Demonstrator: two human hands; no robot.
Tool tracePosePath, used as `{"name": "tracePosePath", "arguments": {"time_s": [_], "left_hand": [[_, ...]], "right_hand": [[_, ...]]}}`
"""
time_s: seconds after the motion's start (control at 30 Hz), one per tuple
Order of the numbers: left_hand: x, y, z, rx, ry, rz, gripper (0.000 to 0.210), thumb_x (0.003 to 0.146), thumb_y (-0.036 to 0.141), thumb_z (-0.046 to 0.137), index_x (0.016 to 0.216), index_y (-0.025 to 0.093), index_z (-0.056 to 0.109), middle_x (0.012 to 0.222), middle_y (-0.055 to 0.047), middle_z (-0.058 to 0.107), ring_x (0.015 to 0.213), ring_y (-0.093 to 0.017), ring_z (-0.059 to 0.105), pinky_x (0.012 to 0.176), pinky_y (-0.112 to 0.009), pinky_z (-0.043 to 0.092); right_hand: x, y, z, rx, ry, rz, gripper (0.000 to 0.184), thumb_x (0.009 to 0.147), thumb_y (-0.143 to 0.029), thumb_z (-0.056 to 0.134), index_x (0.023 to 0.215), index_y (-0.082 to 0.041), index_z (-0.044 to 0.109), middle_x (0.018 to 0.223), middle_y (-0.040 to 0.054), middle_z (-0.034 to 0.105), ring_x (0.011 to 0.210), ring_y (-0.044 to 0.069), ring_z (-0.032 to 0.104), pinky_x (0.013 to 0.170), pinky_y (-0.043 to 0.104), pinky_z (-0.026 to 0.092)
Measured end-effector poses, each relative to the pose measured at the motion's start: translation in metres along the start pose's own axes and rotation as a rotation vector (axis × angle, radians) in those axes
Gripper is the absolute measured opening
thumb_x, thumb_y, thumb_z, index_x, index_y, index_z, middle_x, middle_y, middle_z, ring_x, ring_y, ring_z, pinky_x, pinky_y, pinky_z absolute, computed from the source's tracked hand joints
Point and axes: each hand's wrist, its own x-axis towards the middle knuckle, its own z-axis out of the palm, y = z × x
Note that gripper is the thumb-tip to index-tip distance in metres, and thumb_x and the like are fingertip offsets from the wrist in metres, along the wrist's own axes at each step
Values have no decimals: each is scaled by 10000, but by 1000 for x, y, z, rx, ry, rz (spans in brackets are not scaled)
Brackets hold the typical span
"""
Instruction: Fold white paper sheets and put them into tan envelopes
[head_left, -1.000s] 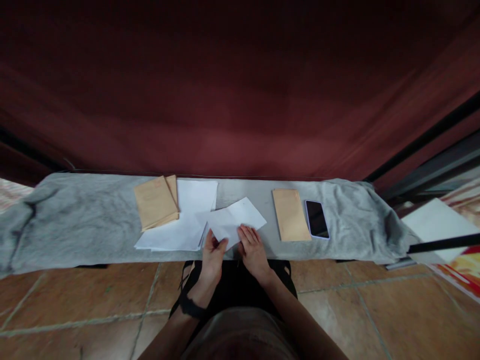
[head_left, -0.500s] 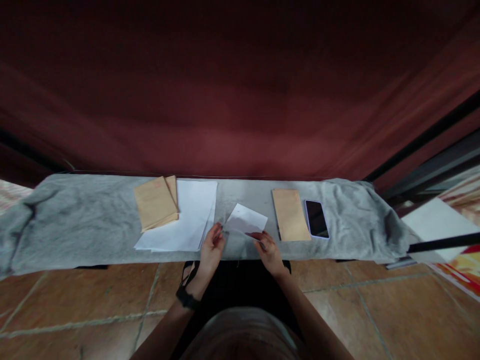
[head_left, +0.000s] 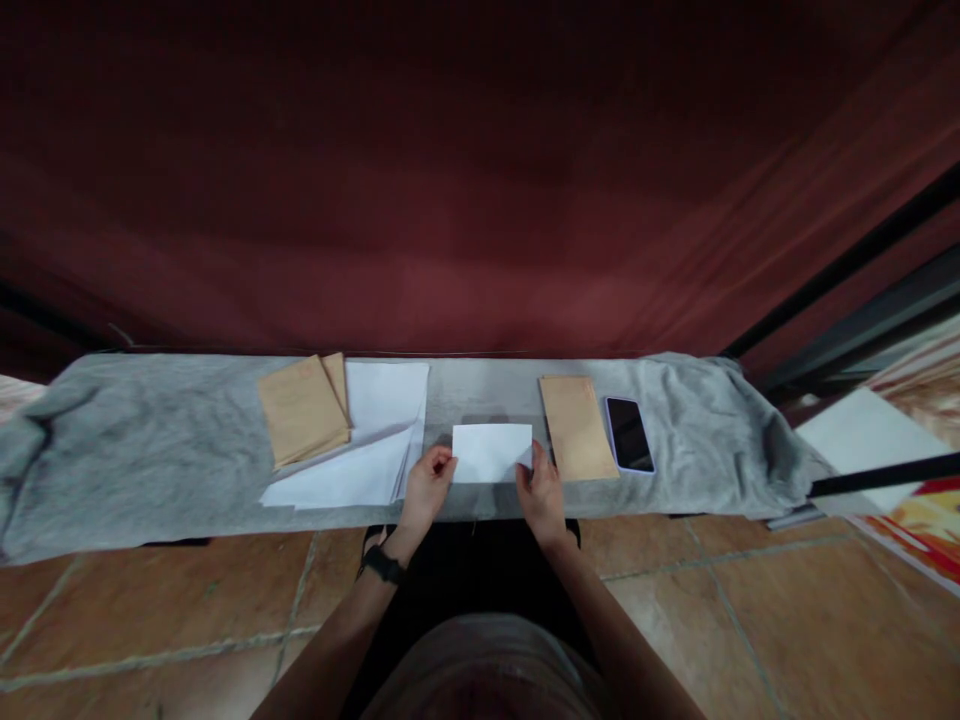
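Head view: your left hand (head_left: 429,482) and right hand (head_left: 541,492) pinch opposite ends of the white paper (head_left: 491,450) over the bench (head_left: 484,393), fingers closed; it appears folded already, with larger sheets (head_left: 352,478) lying unheld.

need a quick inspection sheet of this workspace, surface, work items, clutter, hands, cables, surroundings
Surface: gray cloth, wrinkled toward both ends
Work items: small white paper between the hands; white sheets, partly under the left brown envelopes; right brown envelopes stacked
Clutter: phone, screen dark, beside the right stack
Hands: left hand pinches the paper's left edge; right hand holds its right edge
Cables: thin strand behind, far left; cable or thread unclear
Surroundings: dark red backdrop, tiled floor
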Motion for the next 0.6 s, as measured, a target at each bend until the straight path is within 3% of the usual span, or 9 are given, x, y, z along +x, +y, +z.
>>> {"name": "tracePosePath", "arguments": {"time_s": [0.17,0.33,0.4,0.5,0.6], "left_hand": [[1,4,3,108,-4,-34,99,823,238,591,912,222,631,690,29,655,644,-158,632,629,-259,458],[-2,11,6,297,1,-47,249,880,219,566,1117,209,639,819,-25,712,738,-200,677,692,-301,508],[-6,14,9,458,25,45,293,910,203,517,1180,199,631,944,-67,726,861,-226,694,778,-336,538],[-14,17,20,618,71,287,369,936,171,451,1269,185,607,1212,-127,677,1143,-259,638,984,-407,513],[-21,18,34,678,-33,462,420,985,207,389,1370,162,550,1423,-136,576,1344,-249,518,1126,-432,429]], "right_hand": [[2,-18,-1,-301,-45,-18,591,973,-231,435,1539,-100,331,1162,186,659,1031,309,614,962,475,475],[0,-18,0,-358,-48,-140,560,967,-164,424,1522,-113,373,1539,191,429,1377,312,426,1125,500,362],[-1,-17,3,-330,-75,-207,525,975,-146,403,1498,-101,412,1572,174,398,1447,289,354,1168,497,321],[-5,-20,10,-277,-136,-277,490,1004,-181,379,1483,-98,442,1555,153,441,1461,252,355,1183,466,326],[-9,-26,16,-266,-196,-320,487,1019,-202,366,1490,-109,446,1549,127,458,1460,233,370,1197,445,315]]}}
